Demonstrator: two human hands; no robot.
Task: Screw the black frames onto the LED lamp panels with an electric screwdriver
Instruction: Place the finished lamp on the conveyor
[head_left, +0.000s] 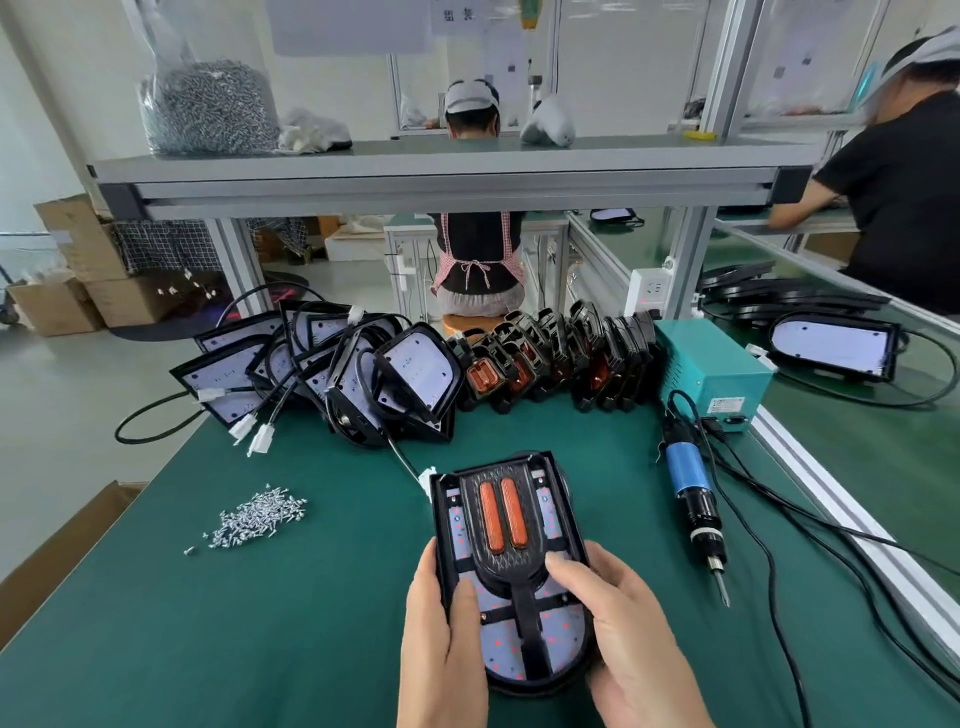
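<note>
head view: left hand (441, 639) grips the pale, round-ended led panel (563, 623) by its edge; right hand (623, 623) curls over the moulded black frame (511, 571), seating it on the green mat (260, 623) (alignment step, i judge). next it needs a screw from the silvery pile (260, 514), then the blue-barrelled electric screwdriver (691, 493). spare frames (561, 358) stand beyond.

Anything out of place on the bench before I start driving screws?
Nothing looks damaged. The screws lie in a loose pile on the mat, a few strays off its lower left. A cable from the panel heap loops past the mat's left edge, where it might snag.
</note>
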